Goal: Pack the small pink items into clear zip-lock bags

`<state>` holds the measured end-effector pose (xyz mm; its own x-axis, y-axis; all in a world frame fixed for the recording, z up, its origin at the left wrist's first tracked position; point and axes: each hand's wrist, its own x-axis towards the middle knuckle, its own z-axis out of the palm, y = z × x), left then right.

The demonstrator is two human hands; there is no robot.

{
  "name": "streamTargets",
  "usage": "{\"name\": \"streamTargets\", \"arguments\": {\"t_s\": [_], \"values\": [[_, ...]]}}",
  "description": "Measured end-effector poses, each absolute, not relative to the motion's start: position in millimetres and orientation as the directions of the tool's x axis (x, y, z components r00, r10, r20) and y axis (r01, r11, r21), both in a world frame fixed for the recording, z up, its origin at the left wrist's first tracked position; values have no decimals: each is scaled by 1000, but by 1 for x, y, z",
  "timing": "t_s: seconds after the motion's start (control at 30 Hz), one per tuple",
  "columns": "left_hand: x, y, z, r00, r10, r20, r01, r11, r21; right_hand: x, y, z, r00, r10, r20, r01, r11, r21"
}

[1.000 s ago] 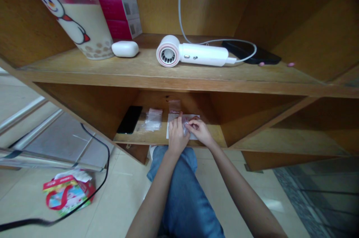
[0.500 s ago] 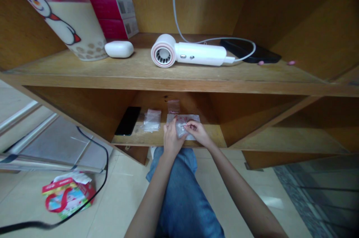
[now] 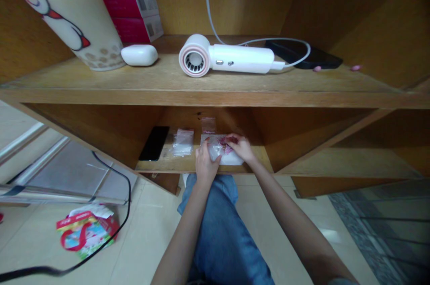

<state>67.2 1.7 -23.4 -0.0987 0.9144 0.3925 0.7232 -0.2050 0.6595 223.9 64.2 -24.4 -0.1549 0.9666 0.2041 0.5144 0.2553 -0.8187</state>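
Well left of my left grip [image 3: 205, 166] lies a flat black rectangular phone [image 3: 154, 144], and nearer it a stack of small clear plastic bags [image 3: 183, 142]. That grip holds a crinkled transparent bag [image 3: 214, 149] between thumb and fingers, over a white paper sheet [image 3: 232, 160]. At the bag's right, shiny pink bits [image 3: 225, 146] sit under the bunched fingertips of my right grip [image 3: 242, 148]; whether they pinch any, I cannot tell.

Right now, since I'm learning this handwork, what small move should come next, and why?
Probably ease the right hand gently rightward: it seems to pinch the pink material, bunched by the clear bag, while the left hand braces the bag's other side.
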Motion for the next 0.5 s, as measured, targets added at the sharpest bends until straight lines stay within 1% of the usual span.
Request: {"name": "streamTargets", "arguments": {"t_s": [0.13, 0.23, 0.37, 0.5], "values": [[69, 4, -21, -154, 926, 344, 726, -130, 675, 214, 78, -11, -246, 960, 132, 756, 275, -594], [70, 4, -20, -186, 931, 315, 718, -90, 690, 201, 83, -1, -315, 947, 59, 836, 306, -455], [69, 4, -20, -183, 937, 297, 705, -86, 704, 191, 87, 2, -295, 956, 10, 886, 277, -372], [70, 5, -20, -181, 940, 289, 700, -83, 709, 189, 91, -2, -268, 963, 22, 894, 258, -366]]}}
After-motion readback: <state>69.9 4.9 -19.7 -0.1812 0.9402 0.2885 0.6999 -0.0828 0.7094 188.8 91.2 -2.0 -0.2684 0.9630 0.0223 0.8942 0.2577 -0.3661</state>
